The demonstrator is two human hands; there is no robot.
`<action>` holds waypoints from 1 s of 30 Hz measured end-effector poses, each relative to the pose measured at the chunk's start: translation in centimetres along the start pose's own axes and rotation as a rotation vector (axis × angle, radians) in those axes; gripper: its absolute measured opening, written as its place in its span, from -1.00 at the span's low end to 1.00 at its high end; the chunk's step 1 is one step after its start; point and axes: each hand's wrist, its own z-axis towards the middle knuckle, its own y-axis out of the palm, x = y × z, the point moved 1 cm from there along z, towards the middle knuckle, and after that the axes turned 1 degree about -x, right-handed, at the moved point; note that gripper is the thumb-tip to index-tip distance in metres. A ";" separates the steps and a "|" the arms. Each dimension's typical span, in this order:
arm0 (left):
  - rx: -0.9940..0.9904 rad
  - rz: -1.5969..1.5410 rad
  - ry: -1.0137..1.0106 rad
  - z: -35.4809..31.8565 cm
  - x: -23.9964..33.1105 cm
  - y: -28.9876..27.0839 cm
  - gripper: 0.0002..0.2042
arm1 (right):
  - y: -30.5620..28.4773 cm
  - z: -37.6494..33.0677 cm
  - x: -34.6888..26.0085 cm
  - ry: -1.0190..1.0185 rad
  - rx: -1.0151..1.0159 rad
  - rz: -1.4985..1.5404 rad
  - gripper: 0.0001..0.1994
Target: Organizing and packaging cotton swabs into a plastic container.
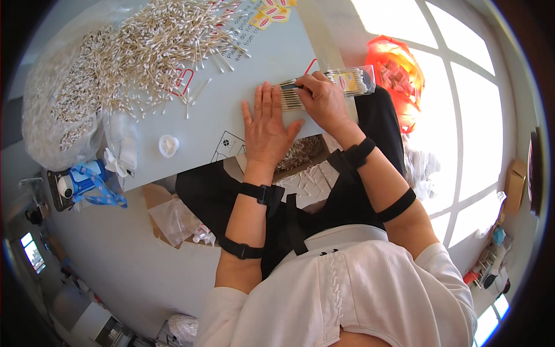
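My left hand [265,128] lies flat on the grey tabletop [211,110], fingers stretched and thumb spread, its fingertips beside the left end of a row of cotton swabs [291,99]. Over that row, my right hand [325,104] is closed in a pinch. A small dark thing shows at its thumb and index finger; I cannot make out what it is. To the right of the knuckles, the swabs run on inside a clear plastic bag [369,80] with a yellow label [349,80]. The right hand hides the middle of the row.
A large heap of loose cotton swabs [156,49] spills from a clear sack [40,110] at the far left. Near the front edge stands a small white tub [168,146]. Yellow labels [270,13] lie at the back. An orange bag [399,75] is at the right; below the edge sits an open box [315,151].
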 end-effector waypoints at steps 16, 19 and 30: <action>-0.006 -0.038 0.010 -0.1 0.0 -0.2 -0.22 | 7.5 10.5 -3.6 -0.020 -0.128 -0.126 -0.83; -0.033 -0.052 -0.001 -0.1 0.1 -0.2 -0.14 | 7.8 10.7 -3.0 -0.041 -0.092 -0.178 -0.84; 0.010 -0.024 0.011 -0.2 -0.1 0.1 -0.14 | 0.2 7.9 1.4 -0.459 -0.347 -0.246 -0.91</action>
